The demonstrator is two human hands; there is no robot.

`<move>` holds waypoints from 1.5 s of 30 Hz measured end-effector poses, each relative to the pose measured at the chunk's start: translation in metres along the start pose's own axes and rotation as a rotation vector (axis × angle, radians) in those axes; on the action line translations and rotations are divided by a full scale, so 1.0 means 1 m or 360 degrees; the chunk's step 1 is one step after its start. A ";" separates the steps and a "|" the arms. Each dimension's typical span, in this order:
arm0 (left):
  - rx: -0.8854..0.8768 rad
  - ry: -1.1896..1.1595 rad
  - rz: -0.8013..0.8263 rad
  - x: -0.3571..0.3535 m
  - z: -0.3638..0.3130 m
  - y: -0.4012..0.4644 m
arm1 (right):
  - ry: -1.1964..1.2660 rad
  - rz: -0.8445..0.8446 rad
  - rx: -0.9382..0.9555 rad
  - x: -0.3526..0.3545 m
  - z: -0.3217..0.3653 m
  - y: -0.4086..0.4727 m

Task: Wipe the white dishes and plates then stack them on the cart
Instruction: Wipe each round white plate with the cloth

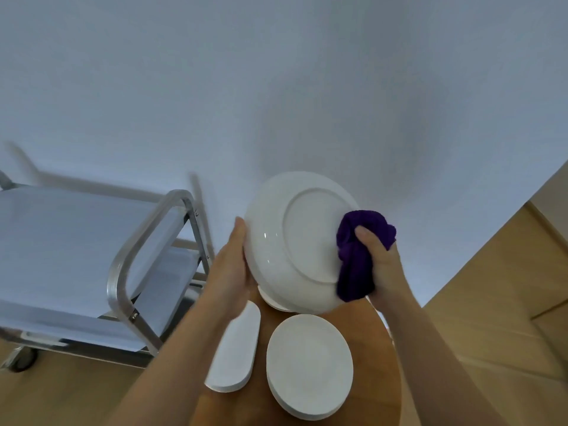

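Your left hand [233, 265] grips the white plate [299, 241] by its rim, underside toward you; your right hand [379, 262] presses a bunched purple cloth [358, 256] against it. The cart [120, 269] stands left of the plate, on the left hand's side.

Dining-service room, steel cart [123, 272], stacked white plates [309, 364], wooden table [381, 348]

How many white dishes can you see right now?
4: a large plate held up and wiped, a dish mostly hidden beneath it, an oblong dish and round plates on the wooden table. Stacks may hide more.
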State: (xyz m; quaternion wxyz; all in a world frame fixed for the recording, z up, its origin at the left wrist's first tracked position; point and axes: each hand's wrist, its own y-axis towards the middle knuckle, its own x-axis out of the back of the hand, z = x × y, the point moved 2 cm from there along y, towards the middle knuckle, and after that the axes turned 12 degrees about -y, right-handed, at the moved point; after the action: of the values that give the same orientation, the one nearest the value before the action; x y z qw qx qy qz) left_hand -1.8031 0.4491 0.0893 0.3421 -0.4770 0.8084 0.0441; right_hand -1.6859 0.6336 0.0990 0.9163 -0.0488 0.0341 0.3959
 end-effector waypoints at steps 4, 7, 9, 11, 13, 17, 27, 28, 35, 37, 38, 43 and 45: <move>0.0519 0.0011 0.0451 0.008 -0.016 0.012 | -0.0300 0.0315 0.0025 0.012 0.011 0.009; 0.0634 -0.0064 0.0424 0.001 -0.013 0.011 | -0.0413 0.0268 0.0069 0.004 0.014 0.010; 0.0594 -0.0117 0.0558 -0.004 -0.012 0.010 | -0.0435 0.0180 0.0132 0.004 0.018 0.012; 0.0536 -0.0179 0.0680 -0.009 -0.015 0.008 | -0.0423 0.0118 0.0160 0.003 0.020 0.012; 0.0470 -0.0273 0.0633 -0.013 -0.014 0.010 | -0.0347 -0.0020 0.0148 0.000 0.012 0.008; 0.0315 -0.0540 0.0562 -0.022 -0.008 0.013 | -0.0083 -0.0407 -0.0050 -0.016 -0.015 -0.012; -0.0203 -0.0079 -0.0068 -0.035 0.018 -0.001 | -0.0193 -0.0637 -0.0265 -0.048 -0.041 -0.025; -0.0202 -0.0064 -0.0029 -0.032 0.018 -0.002 | -0.0192 -0.0605 -0.0226 -0.040 -0.036 -0.019; -0.0163 0.0097 0.0183 -0.035 0.018 -0.009 | -0.0564 -0.0331 0.0270 -0.035 -0.004 0.006; -0.0184 0.0121 0.0108 -0.036 0.020 -0.009 | -0.0604 -0.0268 0.0397 -0.050 -0.001 0.001; -0.0200 0.0142 0.0074 -0.035 0.021 -0.008 | -0.0603 -0.0215 0.0422 -0.057 -0.002 -0.003; -0.0176 0.0001 -0.0075 -0.027 0.020 -0.004 | -0.0741 0.0097 0.0378 -0.068 -0.020 -0.027; -0.0156 -0.0083 -0.0139 -0.021 0.016 -0.002 | -0.0701 0.0269 0.0439 -0.061 -0.037 -0.040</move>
State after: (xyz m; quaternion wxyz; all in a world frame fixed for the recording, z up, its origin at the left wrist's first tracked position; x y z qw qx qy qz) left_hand -1.7871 0.4697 0.0904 0.3408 -0.5266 0.7746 0.0810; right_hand -1.6992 0.5578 0.0712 0.8634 0.1666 -0.1085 0.4637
